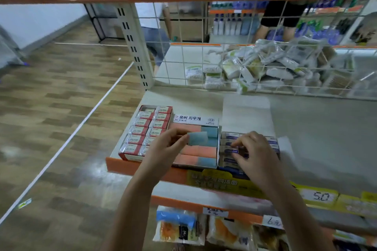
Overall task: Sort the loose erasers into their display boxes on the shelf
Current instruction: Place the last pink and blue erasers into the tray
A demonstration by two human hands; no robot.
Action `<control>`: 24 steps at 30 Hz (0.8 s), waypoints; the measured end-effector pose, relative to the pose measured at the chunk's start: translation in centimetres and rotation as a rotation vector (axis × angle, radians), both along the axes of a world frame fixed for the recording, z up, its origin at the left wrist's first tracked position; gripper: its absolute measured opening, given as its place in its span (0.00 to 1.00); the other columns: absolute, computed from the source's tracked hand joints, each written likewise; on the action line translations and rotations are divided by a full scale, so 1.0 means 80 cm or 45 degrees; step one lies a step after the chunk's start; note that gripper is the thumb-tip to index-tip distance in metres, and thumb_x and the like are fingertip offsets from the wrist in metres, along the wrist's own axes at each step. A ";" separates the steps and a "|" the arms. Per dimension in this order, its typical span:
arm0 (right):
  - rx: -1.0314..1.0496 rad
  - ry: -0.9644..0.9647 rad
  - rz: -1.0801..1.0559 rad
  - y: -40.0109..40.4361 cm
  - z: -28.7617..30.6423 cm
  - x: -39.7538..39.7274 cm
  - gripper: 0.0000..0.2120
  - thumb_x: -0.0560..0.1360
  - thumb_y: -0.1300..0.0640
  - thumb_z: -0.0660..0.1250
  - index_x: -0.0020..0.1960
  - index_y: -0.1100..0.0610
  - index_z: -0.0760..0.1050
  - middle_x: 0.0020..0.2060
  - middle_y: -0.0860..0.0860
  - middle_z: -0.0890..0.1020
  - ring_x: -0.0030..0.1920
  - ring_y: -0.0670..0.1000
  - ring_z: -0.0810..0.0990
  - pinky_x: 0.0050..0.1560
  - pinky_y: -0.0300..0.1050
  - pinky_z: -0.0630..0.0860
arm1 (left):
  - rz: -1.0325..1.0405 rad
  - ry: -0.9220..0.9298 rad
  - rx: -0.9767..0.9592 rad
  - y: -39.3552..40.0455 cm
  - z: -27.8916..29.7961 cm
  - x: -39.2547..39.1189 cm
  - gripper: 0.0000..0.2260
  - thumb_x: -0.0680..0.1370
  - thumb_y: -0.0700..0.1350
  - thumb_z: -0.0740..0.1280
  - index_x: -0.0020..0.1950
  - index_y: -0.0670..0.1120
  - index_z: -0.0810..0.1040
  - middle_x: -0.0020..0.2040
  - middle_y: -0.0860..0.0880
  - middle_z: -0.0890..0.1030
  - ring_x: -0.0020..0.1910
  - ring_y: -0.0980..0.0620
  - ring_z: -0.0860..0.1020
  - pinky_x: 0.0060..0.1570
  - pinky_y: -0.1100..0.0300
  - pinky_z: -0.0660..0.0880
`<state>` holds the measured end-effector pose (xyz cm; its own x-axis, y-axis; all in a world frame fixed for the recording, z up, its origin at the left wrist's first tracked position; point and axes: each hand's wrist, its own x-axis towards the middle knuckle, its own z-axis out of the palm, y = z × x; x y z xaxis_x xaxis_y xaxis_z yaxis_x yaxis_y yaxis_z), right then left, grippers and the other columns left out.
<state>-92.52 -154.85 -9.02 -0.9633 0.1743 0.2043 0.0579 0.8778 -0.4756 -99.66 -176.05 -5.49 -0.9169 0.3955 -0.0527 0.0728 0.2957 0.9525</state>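
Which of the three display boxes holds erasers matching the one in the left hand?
The middle box, with Korean lettering on its back flap. It holds orange-and-blue erasers like the eraser pinched by the left hand; the left box holds red-labelled ones, the right box dark-blue-labelled ones.

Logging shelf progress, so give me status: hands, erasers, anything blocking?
Left hand pinches a blue eraser over the middle box. Right hand grips a purple-labelled eraser in the right box. Nothing blocking.
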 end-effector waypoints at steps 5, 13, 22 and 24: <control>0.055 0.003 -0.067 -0.009 0.002 0.005 0.07 0.70 0.59 0.72 0.47 0.54 0.78 0.45 0.47 0.76 0.48 0.43 0.67 0.42 0.29 0.62 | -0.110 0.053 -0.059 0.005 -0.008 -0.019 0.06 0.79 0.44 0.62 0.53 0.49 0.78 0.38 0.55 0.77 0.30 0.66 0.73 0.29 0.70 0.68; 0.007 -0.040 -0.085 -0.007 0.010 0.006 0.09 0.74 0.53 0.67 0.54 0.51 0.76 0.47 0.43 0.74 0.51 0.43 0.71 0.51 0.33 0.64 | -0.174 0.079 -0.232 0.004 -0.011 -0.041 0.05 0.78 0.44 0.64 0.51 0.52 0.77 0.44 0.54 0.79 0.42 0.58 0.77 0.35 0.69 0.70; -0.009 0.003 -0.054 -0.018 0.028 -0.004 0.09 0.76 0.54 0.64 0.56 0.52 0.75 0.48 0.46 0.78 0.50 0.44 0.73 0.45 0.29 0.63 | -0.240 0.287 -0.490 0.018 -0.016 -0.042 0.07 0.78 0.46 0.65 0.55 0.51 0.77 0.47 0.55 0.80 0.42 0.62 0.76 0.36 0.71 0.69; -0.013 0.002 -0.046 -0.019 0.028 -0.004 0.09 0.76 0.53 0.64 0.56 0.52 0.75 0.47 0.46 0.78 0.50 0.44 0.73 0.45 0.30 0.63 | -0.205 0.291 -0.495 0.026 -0.021 -0.040 0.07 0.78 0.47 0.65 0.55 0.51 0.76 0.49 0.54 0.80 0.42 0.61 0.76 0.36 0.72 0.69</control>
<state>-92.88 -156.41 -6.75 -0.9560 0.2111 0.2036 0.0889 0.8701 -0.4848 -102.84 -173.94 -7.17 -0.8509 0.5245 -0.0289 0.3420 0.5948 0.7275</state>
